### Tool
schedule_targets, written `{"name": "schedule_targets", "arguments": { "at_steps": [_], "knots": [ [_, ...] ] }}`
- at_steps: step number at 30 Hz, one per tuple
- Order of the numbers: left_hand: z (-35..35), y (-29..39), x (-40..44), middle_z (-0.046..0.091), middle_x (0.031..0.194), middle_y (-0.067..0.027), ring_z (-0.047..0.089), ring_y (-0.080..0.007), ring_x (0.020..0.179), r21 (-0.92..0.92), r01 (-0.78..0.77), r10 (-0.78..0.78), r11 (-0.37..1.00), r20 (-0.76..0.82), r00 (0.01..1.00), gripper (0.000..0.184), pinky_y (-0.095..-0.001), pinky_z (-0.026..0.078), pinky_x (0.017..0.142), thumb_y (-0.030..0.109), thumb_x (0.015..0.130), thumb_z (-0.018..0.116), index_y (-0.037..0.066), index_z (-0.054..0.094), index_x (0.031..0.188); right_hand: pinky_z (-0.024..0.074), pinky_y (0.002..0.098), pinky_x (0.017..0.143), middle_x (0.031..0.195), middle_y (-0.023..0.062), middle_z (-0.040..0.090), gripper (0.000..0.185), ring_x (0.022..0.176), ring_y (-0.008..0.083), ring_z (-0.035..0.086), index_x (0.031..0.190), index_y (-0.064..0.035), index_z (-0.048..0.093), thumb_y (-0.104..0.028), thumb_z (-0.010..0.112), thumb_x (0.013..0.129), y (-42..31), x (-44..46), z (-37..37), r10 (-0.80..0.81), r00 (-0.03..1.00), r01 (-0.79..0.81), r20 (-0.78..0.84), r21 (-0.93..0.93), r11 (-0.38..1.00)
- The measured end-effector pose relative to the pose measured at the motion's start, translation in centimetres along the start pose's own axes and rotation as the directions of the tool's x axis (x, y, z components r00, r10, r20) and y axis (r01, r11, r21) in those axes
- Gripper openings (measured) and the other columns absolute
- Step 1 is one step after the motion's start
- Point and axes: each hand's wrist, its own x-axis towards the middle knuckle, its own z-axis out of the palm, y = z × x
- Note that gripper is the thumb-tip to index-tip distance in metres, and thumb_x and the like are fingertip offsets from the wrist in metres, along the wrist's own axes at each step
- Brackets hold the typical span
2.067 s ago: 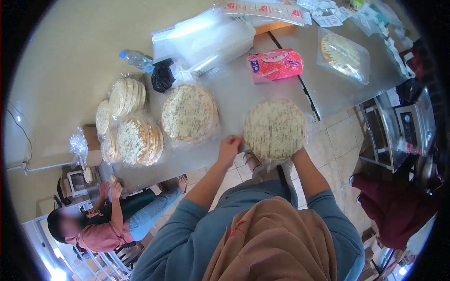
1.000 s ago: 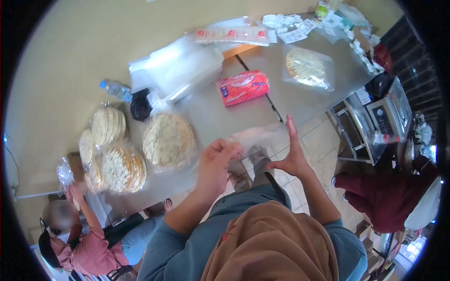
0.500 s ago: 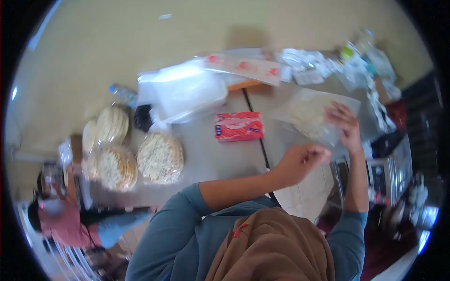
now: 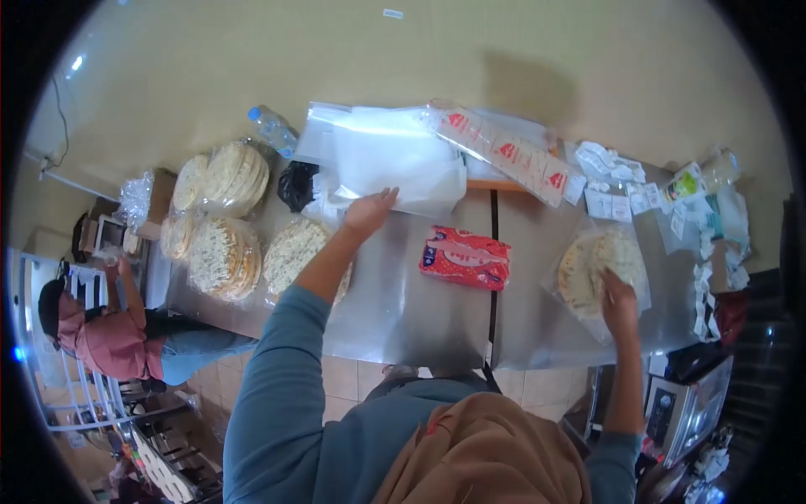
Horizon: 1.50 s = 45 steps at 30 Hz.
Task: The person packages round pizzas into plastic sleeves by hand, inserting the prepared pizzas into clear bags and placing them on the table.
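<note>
My left hand point(image 4: 369, 212) is at the near edge of a stack of clear plastic bags point(image 4: 390, 147), its fingers stretched out over the sheets. At the right, my right hand point(image 4: 619, 301) has its fingers closed at the lower part of a bagged pizza base point(image 4: 617, 252), round and pale. This one overlaps another pale round base point(image 4: 574, 275) on the steel table. Part of the plastic around them is hidden under the hand. Between my hands lies a red and pink soft packet point(image 4: 466, 258).
Bagged stacks of round bases point(image 4: 225, 260) stand at the left, beside a black bag point(image 4: 296, 186) and a water bottle point(image 4: 273, 132). A printed plastic sleeve point(image 4: 504, 153) lies at the back. Crumpled papers point(image 4: 609, 164) are at the right. A co-worker point(image 4: 113, 340) stands far left.
My left hand has moved left from near my right hand to the stack of plastic bags. My right hand has come down onto the bagged bases. The view has turned left.
</note>
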Motion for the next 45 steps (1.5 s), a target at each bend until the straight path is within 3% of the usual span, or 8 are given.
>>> {"name": "schedule_targets", "arguments": {
  "at_steps": [7,14,19,28,32,36,38,45],
  "knots": [
    [-9.9,7.4,-2.7,0.056,0.106,-0.0139,0.059,-0.0231,0.084,0.091,-0.137,0.152,0.986,-0.188,0.97,0.038,-0.032,0.049,0.066,0.01,0.075,0.047,0.002,0.047,0.113,0.0469,0.0323,0.072,0.102,0.0137,0.053,0.041,0.085,0.0187,0.056,0.114,-0.0028,0.044,-0.026,0.054,0.081,-19.0,12.8,6.7,0.06,0.798,-0.6,0.6,0.8,-0.013],
    [-18.0,11.1,-14.8,0.057,0.099,-0.014,0.057,-0.0207,0.086,-0.266,0.035,-0.084,0.963,-0.176,0.981,0.039,-0.0282,0.047,0.068,0.019,0.073,0.062,0.002,0.05,0.106,0.0461,0.0303,0.058,0.075,0.0123,0.059,0.023,0.068,0.0205,0.058,0.073,-0.0018,0.062,-0.023,0.069,0.067,-26.8,9.0,7.1,-0.364,0.929,0.237,0.063,0.652,0.72],
    [-20.3,12.3,-21.8,0.05,0.089,-0.0075,0.052,-0.0135,0.078,-0.951,0.109,-0.545,-0.288,0.257,0.798,0.039,-0.0259,0.045,0.066,0.013,0.074,0.064,0.004,0.04,0.103,0.0425,0.0318,0.056,0.058,0.0138,0.056,0.038,0.056,0.022,0.055,0.068,-0.0016,0.061,-0.037,0.055,0.078,-38.2,3.5,10.9,-0.501,0.802,0.041,0.326,0.806,0.59],
    [-18.2,5.8,-36.6,0.054,0.082,-0.0113,0.057,-0.0172,0.066,-0.784,0.567,-0.883,0.255,0.049,0.466,0.027,-0.0273,0.048,0.056,0.006,0.068,0.067,-0.002,0.05,0.087,0.0443,0.0275,0.058,0.064,0.01,0.058,0.045,0.06,0.0121,0.055,0.071,0.0014,0.06,-0.034,0.04,0.089,-51.7,-2.4,18.5,-0.754,0.329,-0.469,0.568,0.792,0.391],
    [-18.0,3.7,-43.7,0.059,0.077,-0.0126,0.06,-0.0209,0.066,-0.702,0.697,-0.967,0.145,0.049,0.251,0.011,-0.0297,0.048,0.056,0.004,0.074,0.059,-0.001,0.057,0.084,0.0468,0.0349,0.059,0.068,0.013,0.059,0.03,0.062,0.0217,0.059,0.075,0.0033,0.057,-0.022,0.046,0.084,-55.9,-2.7,16.8,-0.67,0.174,-0.031,0.722,0.684,0.729],
    [-19.2,0.9,-48.2,0.059,0.075,-0.015,0.06,-0.0247,0.065,-0.521,0.85,-0.984,0.077,-0.178,-0.02,0.007,-0.0303,0.048,0.057,0.004,0.077,0.054,0.0,0.058,0.081,0.0453,0.0356,0.072,0.083,0.0162,0.055,0.009,0.082,0.0271,0.056,0.075,-0.0026,0.053,-0.009,0.05,0.07,-58.4,-6.2,16.6,-0.823,0.546,0.756,0.159,0.33,0.565],
    [-20.5,2.1,-45.9,0.059,0.077,-0.0163,0.059,-0.0287,0.067,-0.512,0.781,-0.928,0.359,-0.283,0.241,0.01,-0.0318,0.048,0.057,0.004,0.076,0.054,0.001,0.058,0.084,0.0432,0.035,0.078,0.093,0.0178,0.052,0.011,0.093,0.0298,0.051,0.077,-0.0044,0.055,-0.009,0.049,0.07,-59.9,-8.2,16.6,-0.986,-0.106,0.83,-0.132,0.533,-0.161],
    [-21.9,4.4,-43.8,0.057,0.07,-0.0109,0.057,-0.0263,0.057,-0.312,0.719,-0.784,0.621,-0.254,0.567,0.025,-0.0338,0.046,0.048,0.001,0.067,0.055,0.005,0.056,0.091,0.0291,0.0421,0.096,0.122,0.0187,0.041,0.046,0.114,0.0336,0.037,0.117,-0.0034,0.044,-0.022,0.05,0.075,-64.6,-9.2,24.4,-0.989,0.144,0.947,-0.017,0.292,0.133]
  ]
}}
